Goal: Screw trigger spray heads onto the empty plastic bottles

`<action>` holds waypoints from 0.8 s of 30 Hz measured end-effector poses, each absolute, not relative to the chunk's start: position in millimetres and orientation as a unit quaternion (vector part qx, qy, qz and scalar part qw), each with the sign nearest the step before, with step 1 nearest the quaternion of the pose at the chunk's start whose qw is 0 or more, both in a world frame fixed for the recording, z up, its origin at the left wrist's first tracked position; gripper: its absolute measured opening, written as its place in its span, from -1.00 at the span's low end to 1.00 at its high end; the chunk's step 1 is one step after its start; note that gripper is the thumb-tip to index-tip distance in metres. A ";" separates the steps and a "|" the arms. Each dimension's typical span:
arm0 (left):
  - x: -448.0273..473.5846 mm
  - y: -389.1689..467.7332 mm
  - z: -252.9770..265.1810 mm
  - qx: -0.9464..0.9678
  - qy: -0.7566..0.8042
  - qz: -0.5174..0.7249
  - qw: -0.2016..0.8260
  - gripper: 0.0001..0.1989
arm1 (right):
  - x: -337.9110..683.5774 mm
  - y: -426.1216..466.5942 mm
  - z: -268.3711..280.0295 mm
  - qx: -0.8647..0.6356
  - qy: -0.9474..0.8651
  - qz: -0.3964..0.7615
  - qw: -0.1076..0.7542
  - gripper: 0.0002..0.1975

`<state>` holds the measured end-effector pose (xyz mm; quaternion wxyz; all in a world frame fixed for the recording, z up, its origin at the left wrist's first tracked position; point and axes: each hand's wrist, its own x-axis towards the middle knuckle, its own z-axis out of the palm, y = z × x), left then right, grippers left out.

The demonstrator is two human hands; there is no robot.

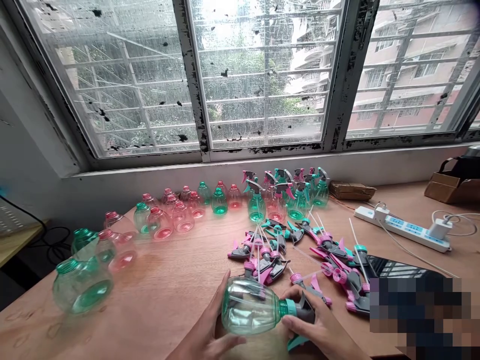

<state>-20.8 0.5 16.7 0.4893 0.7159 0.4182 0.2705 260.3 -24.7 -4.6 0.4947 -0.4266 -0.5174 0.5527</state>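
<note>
A clear green spray bottle point(251, 306) lies sideways between my hands, its neck pointing right. My left hand point(213, 325) is wrapped round the base end of the bottle. At the neck, my right hand point(309, 315) grips the grey and teal spray head point(294, 308), which sits on the bottle's mouth; a teal trigger point(297, 342) shows below it. A thin dip tube runs inside the bottle. Just beyond my hands lies a pile of loose pink and grey spray heads point(262, 255), with more pink ones point(339, 270) to the right.
Open-topped green bottles point(82, 287) and pink bottles point(183, 217) stand along the left and back. Bottles with spray heads point(257, 202) stand near the window. A white power strip point(403, 227), a dark shiny tablet-like panel point(405, 270) and cardboard boxes point(352, 191) are at the right.
</note>
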 end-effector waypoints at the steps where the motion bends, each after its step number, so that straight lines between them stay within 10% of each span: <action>1: -21.2 0.3 15.5 0.718 0.419 0.272 0.486 -0.03 | 260.3 -24.6 -5.4 -0.427 -0.518 0.555 0.492 -0.66; 24: -17.1 4.5 20.2 0.714 0.392 0.268 0.515 0.09 | 261.6 -22.3 -6.4 -0.431 -0.544 0.531 0.487 -0.66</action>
